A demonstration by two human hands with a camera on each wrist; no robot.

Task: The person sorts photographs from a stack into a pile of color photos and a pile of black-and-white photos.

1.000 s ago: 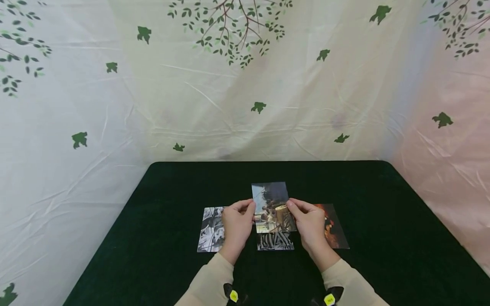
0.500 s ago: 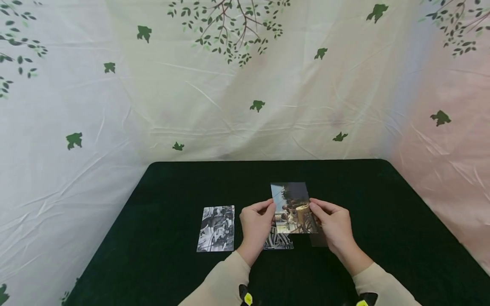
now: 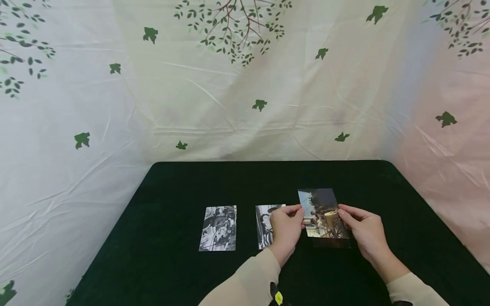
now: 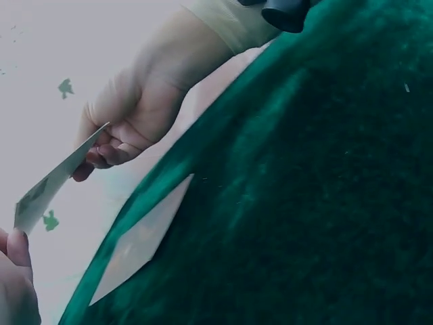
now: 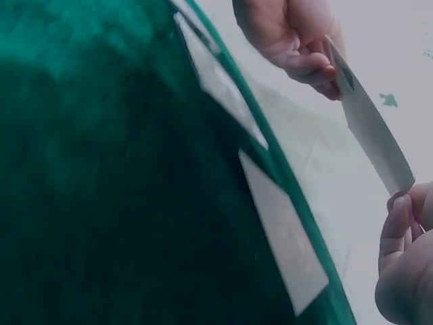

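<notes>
Both hands hold one colour photo (image 3: 323, 212) by its side edges, a little above the dark green table (image 3: 172, 191). My left hand (image 3: 286, 224) pinches its left edge and my right hand (image 3: 363, 229) pinches its right edge. Below the held photo lies a dark photo (image 3: 332, 243), mostly hidden. In the left wrist view the held photo (image 4: 54, 181) shows edge-on above a flat photo (image 4: 139, 240). The right wrist view shows the same held photo (image 5: 369, 122) between the two hands.
A black-and-white photo (image 3: 218, 228) lies flat at the left. A second black-and-white photo (image 3: 265, 224) lies in the middle, partly behind my left hand. A leaf-printed sheet (image 3: 245, 85) hangs behind and beside the table.
Both hands have carried the colour photo to the right, from above the middle photo to above the right-hand one. The middle photo now shows more.
</notes>
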